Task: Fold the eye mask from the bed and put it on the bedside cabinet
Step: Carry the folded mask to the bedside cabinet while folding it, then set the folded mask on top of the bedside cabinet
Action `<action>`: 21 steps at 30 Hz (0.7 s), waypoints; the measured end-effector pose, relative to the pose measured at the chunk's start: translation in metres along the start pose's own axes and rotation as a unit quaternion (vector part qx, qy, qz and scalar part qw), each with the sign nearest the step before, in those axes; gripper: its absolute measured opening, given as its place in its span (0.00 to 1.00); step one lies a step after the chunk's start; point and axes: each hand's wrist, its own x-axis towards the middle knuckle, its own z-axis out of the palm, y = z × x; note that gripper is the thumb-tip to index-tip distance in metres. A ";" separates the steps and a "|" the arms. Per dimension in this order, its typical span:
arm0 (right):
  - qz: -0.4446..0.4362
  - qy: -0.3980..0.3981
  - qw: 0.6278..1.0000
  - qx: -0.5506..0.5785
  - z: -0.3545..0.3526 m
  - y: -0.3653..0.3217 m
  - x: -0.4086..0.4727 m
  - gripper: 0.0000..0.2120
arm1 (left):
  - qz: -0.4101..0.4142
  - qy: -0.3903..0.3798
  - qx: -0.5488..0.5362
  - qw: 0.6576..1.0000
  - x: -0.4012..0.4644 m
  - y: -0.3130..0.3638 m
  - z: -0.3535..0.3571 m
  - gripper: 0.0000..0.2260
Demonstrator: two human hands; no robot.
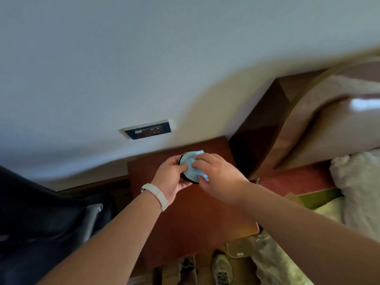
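A light blue eye mask (191, 166) with a black edge is bunched and folded between both hands, just above the far part of the reddish-brown bedside cabinet (185, 219). My left hand (170, 177), with a pale wristband, grips its left and lower side. From the right, my right hand (218, 173) presses its fingers on the top of the mask. I cannot tell whether the mask touches the cabinet top.
A dark socket panel (148, 129) sits on the white wall behind the cabinet. The wooden headboard (298, 124) and the bed with a white pillow (359, 182) lie to the right. A dark chair (41, 223) is at the left. Shoes (222, 268) show on the floor below.
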 end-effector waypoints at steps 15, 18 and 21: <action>0.120 -0.031 0.992 -0.039 0.111 0.094 0.032 0.16 | -0.021 0.011 0.051 0.998 0.143 -0.056 -0.005 0.11; 0.112 -0.036 0.992 -0.055 0.120 0.102 0.036 0.17 | -0.008 0.011 0.064 0.998 0.154 -0.063 -0.008 0.10; 0.090 -0.040 0.992 -0.079 0.129 0.106 0.040 0.15 | 0.026 0.021 0.087 0.996 0.160 -0.069 -0.010 0.11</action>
